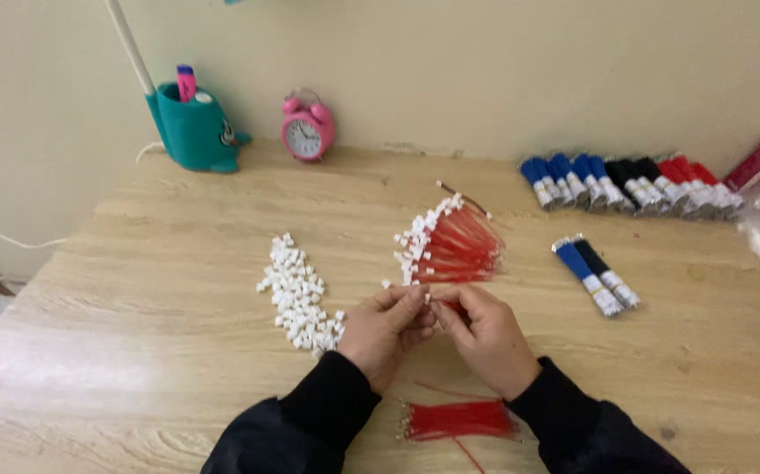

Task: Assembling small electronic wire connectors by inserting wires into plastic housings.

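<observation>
My left hand (386, 327) and my right hand (485, 336) meet at the table's middle front, fingertips together. Between them they pinch a small white connector (426, 298) and a short red wire (451, 307), mostly hidden by the fingers. Just beyond the hands lies a fan of red wires with white connectors fitted (447, 244). A pile of loose white connectors (298, 294) sits to the left of my left hand. A bundle of bare red wires (459, 420) lies between my forearms near the front edge.
Blue and black wire bundles (597, 274) lie to the right, and a row of blue, black and red bundles (630, 183) along the wall. A teal pen holder (194, 130) and pink alarm clock (307, 129) stand at the back. The wooden table (134, 351) ends at left.
</observation>
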